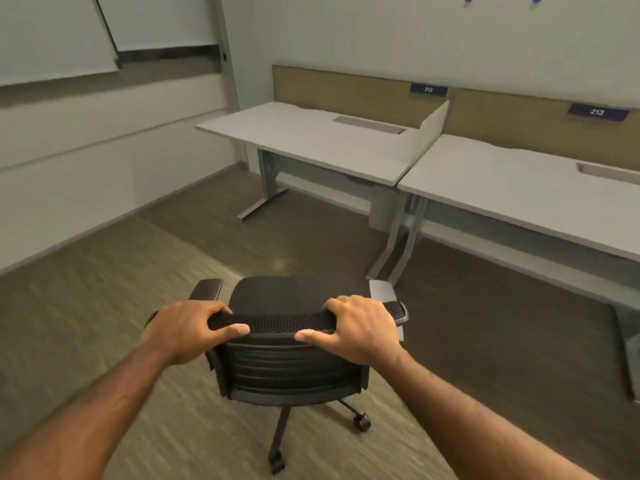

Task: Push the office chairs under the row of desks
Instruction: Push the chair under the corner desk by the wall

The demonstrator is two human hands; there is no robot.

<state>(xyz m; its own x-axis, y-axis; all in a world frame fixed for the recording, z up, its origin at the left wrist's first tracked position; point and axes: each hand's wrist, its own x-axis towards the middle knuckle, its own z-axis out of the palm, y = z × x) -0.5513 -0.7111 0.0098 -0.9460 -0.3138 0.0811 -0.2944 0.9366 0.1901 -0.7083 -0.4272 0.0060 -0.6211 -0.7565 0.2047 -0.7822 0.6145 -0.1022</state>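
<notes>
gripping the chair (pixel 287 368) backrest's top edge, left hand (pixel 187 329) and right hand (pixel 360 327) (both closed on it) should steer squarely toward the desk (pixel 311 140) front edge.

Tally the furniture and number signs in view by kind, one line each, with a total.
Office chair: 1, gripped at the top of its back by the left hand and the right hand
Desks: 2 (desk 212, desk 213)
Number signs: 2 (212 sign, 213 sign)
Total: 5
</notes>
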